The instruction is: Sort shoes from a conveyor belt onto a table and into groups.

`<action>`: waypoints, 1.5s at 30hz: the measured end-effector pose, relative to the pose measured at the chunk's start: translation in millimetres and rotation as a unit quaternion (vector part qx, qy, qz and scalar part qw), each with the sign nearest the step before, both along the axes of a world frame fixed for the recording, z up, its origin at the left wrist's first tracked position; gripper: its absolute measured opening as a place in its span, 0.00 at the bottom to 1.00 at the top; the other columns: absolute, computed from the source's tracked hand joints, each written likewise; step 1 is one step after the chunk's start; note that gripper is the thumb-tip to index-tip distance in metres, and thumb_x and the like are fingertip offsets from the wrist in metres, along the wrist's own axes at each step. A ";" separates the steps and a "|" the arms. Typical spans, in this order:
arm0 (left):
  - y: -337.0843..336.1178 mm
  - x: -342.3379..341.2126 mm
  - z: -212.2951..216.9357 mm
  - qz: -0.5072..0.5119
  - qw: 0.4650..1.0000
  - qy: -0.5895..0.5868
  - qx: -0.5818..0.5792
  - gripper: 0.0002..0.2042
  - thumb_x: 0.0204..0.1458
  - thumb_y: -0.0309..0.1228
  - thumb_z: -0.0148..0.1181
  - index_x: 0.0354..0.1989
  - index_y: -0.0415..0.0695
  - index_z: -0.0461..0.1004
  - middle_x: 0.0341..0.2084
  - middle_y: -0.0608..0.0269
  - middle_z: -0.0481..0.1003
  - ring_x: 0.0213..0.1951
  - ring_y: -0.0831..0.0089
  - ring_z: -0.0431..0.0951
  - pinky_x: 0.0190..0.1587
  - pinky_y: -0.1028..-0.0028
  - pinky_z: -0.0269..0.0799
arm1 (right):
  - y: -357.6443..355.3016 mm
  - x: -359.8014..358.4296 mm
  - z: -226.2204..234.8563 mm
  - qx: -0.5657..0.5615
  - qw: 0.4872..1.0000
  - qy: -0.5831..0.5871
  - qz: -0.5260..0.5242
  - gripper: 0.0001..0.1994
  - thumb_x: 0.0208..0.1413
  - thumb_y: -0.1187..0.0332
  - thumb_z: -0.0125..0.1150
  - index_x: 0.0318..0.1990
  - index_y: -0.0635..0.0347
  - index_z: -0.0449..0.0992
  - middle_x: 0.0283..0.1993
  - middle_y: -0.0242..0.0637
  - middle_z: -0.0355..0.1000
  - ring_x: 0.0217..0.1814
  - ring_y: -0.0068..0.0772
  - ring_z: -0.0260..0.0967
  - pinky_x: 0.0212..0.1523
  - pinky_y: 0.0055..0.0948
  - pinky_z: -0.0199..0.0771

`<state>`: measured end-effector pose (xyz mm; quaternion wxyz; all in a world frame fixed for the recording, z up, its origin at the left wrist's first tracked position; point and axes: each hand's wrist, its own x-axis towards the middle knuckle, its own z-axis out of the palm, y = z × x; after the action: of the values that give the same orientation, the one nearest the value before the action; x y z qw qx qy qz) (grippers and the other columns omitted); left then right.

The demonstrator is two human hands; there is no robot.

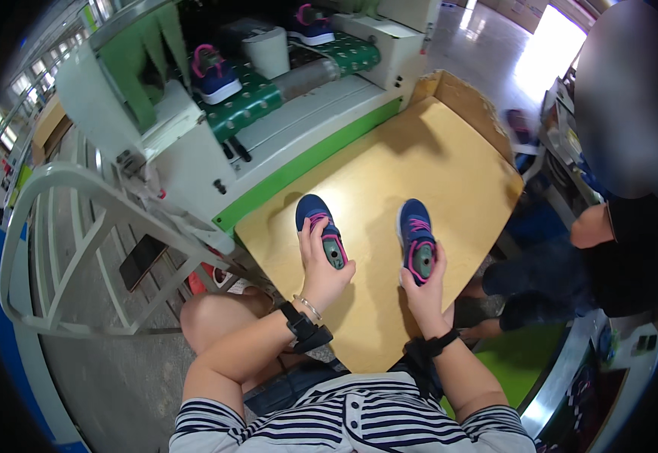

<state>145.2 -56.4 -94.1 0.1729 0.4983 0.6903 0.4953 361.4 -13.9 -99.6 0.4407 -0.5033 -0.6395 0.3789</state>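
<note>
1. Bright daylight is pouring in at the upper right, washing the shiny floor out to white.
2. The wooden table is looking evenly lit, with soft shadows lying under both shoes.
3. Straight edges are bending near the rim.
4. The corners are going black.
5. The middle is looking sharp, the edges blurry.

four blue-and-pink shoes, two hands, one wooden table, one conveyor machine
</note>
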 end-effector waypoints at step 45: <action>138.4 -180.3 205.2 0.155 0.983 -0.049 0.090 0.45 0.47 0.28 0.65 0.73 0.41 0.45 0.65 0.49 0.54 0.65 0.59 0.59 0.66 0.66 0.58 | 313.1 -223.5 74.5 0.234 0.956 -0.174 -0.008 0.48 0.51 0.54 0.69 0.73 0.61 0.46 0.72 0.61 0.48 0.75 0.59 0.45 0.73 0.55 0.43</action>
<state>-35.0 82.0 111.1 0.0814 0.3740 0.7024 0.6001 137.9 299.2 -25.1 0.4308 -0.4493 -0.7732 0.1214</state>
